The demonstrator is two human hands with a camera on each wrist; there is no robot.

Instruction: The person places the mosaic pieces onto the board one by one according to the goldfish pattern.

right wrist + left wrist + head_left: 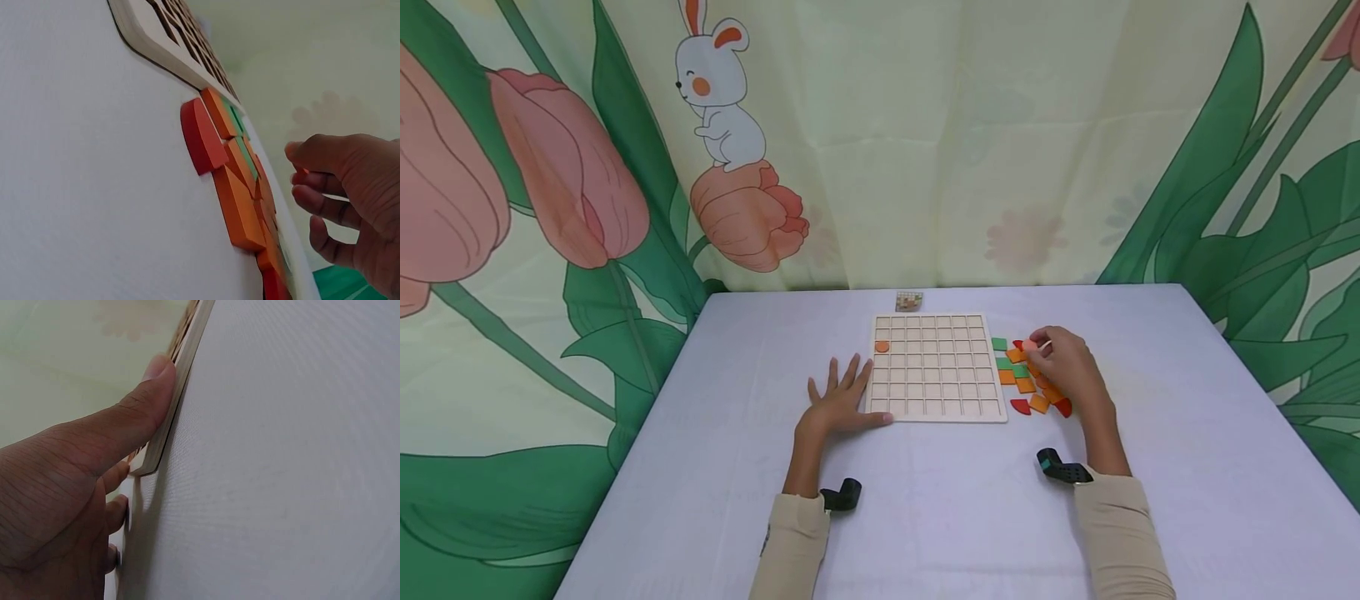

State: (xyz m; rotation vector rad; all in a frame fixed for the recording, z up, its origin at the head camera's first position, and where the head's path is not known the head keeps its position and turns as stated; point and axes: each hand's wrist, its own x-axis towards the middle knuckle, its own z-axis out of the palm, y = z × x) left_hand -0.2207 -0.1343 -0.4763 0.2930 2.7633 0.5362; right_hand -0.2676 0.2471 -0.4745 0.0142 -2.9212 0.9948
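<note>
A pale wooden board (pixel 935 367) with a grid of square cells lies on the table. One orange round piece (pixel 882 347) sits in a cell near its left side. My left hand (pixel 841 406) spreads its fingers at the board's lower left corner; the thumb (pixel 153 394) rests against the near edge. To the right of the board, my right hand (pixel 1066 362) is over a cluster of pieces and pinches a small orange-red piece (pixel 302 170), mostly hidden by thumb and fingers. Below it lie orange square pieces (pixel 1026 385), green square pieces (pixel 999 343) and red curved-edge pieces (pixel 1020 407).
Behind the board lies a small patterned card or block (pixel 908 301). A white cloth covers the table (pixel 940 508). A printed curtain (pixel 895 167) hangs behind the table's back edge. Each wrist wears a black camera mount, such as the left one (pixel 844 495).
</note>
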